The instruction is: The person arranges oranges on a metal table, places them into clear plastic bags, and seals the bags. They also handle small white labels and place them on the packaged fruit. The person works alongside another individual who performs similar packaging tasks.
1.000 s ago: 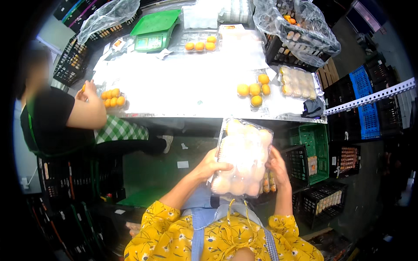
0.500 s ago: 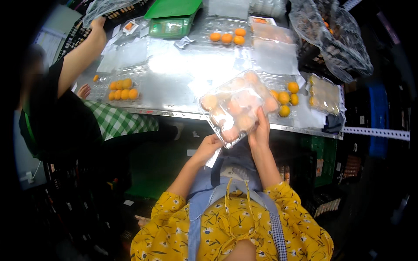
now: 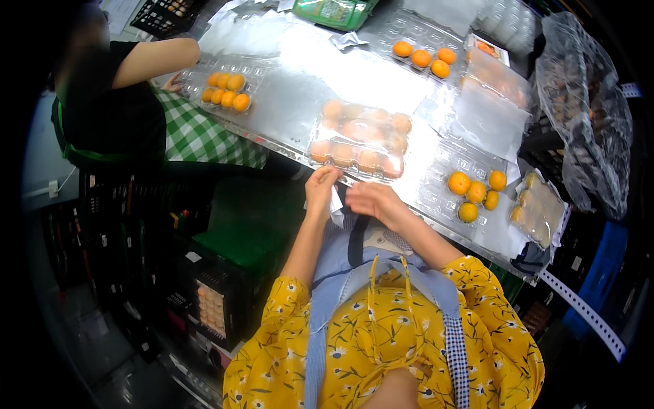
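A clear plastic clamshell pack (image 3: 357, 133), filled with rows of round orange-pink fruit, lies at the near edge of the metal table, just beyond my hands. My left hand (image 3: 321, 189) is closed at the pack's front, its fingers pinching a white paper slip (image 3: 336, 207) that hangs down beside the palm. To its right, my right hand (image 3: 376, 203) is held open with the fingers stretched toward the left hand, apart from the pack. An open clear tray with several orange fruits (image 3: 477, 193) sits to the right of the pack.
At the left a person's arm (image 3: 157, 58) reaches over the table by another part-filled fruit tray (image 3: 228, 88). Farther back are loose orange fruits (image 3: 421, 58) in a tray and a green scale (image 3: 334, 10). A wrapped pack (image 3: 538, 211) and plastic-lined crate (image 3: 586, 102) stand right.
The fruit pack has gone from my hands down onto the table. My right hand has let go of it and moved back; the left keeps the paper slip. The view has turned.
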{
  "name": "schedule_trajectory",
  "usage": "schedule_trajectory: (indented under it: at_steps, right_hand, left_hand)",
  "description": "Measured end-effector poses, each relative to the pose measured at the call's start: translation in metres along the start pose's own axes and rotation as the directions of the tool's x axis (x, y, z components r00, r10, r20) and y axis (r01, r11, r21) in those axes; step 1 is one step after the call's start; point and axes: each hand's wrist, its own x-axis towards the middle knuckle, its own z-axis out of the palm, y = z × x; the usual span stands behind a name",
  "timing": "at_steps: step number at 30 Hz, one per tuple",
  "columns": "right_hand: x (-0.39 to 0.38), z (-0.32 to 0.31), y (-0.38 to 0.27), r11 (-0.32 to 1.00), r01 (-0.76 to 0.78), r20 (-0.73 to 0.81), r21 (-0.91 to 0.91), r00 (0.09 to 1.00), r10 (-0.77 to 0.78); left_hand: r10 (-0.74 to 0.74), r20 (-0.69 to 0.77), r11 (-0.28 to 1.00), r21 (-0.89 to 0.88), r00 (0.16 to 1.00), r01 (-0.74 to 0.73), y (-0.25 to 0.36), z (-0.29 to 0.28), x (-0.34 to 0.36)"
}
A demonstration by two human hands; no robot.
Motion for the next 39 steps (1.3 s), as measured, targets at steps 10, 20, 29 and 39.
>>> schedule_trajectory:
  at_steps: [10,20,29,39]
  right_hand:
    - [0.014,0.018,-0.041,-0.240,0.374,0.415,-0.896,0.507,-0.756]
    - [0.049,0.044,-0.068,-0.387,0.282,0.474,-0.878,0.627,-0.618]
    - [0.065,0.065,-0.068,-0.482,0.151,0.456,-0.863,0.640,-0.618]
    - [0.084,0.072,-0.068,-0.596,-0.031,0.434,-0.802,0.655,-0.618]
  left_hand:
    - [0.020,-0.004,0.998,-0.066,1.000,-0.020,0.013,0.016,0.007]
    - [0.122,-0.057,0.988,-0.085,0.991,-0.127,0.039,0.026,0.023]
    - [0.100,-0.044,0.994,-0.045,0.994,-0.102,0.032,0.016,0.041]
    - [0.119,-0.108,0.975,0.199,0.987,-0.096,0.019,0.011,0.057]
